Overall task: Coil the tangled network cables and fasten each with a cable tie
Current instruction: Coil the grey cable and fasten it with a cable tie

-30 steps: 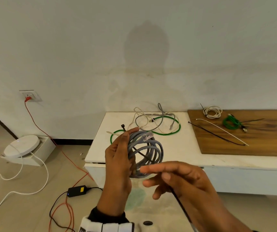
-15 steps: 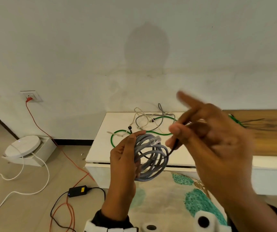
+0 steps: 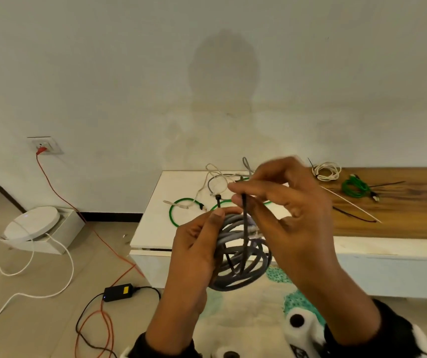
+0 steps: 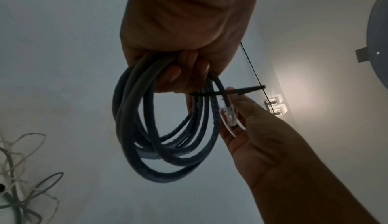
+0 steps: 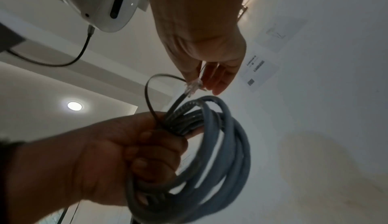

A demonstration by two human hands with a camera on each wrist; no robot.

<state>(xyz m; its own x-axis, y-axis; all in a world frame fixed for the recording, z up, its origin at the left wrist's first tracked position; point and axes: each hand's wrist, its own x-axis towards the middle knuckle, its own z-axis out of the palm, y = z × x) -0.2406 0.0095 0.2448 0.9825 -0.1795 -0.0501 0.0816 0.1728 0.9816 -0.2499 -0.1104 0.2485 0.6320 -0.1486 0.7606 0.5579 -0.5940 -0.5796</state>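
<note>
Left hand [image 3: 194,251] grips grey network cable coil [image 3: 240,257], held in air before white desk [image 3: 155,223] front edge. Right hand [image 3: 287,213] pinches black cable tie [image 3: 244,228] tail over coil. We fear loops spring loose, or tail misses head, if grip slackens.

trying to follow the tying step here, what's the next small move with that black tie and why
Probably steer the tie's tail into its head. The left hand grips the grey coil and holds the black cable tie near its head, which stands above the thumb. The right hand pinches the tail, which passes through the coil. The loop looks not yet closed, so threading likely comes next.
</note>
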